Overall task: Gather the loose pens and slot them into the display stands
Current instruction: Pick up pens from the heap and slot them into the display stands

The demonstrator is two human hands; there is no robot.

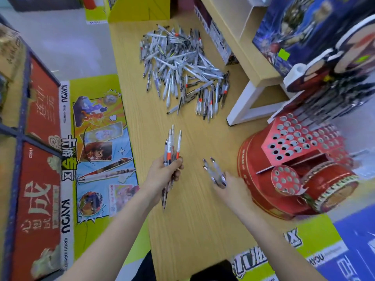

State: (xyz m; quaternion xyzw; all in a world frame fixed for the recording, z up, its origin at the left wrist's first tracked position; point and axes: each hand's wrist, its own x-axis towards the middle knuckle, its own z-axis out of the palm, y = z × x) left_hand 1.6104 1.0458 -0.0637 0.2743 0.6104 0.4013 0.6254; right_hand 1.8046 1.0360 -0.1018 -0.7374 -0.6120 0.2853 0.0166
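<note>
While both hands grip pens (172, 147) (right blurred), pile (180, 63) beyond.

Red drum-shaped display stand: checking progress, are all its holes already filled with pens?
No, the red drum-shaped display stand shows many open holes, while both hands hold pens.

One head-worn wide-angle view, looking forward and steeply down along the long light wooden desk (190, 220) from its near end. Both forearms reach in from the bottom edge, close to the lens. The desk's far end sits top centre, and its side edges bow outward with distortion.
</note>
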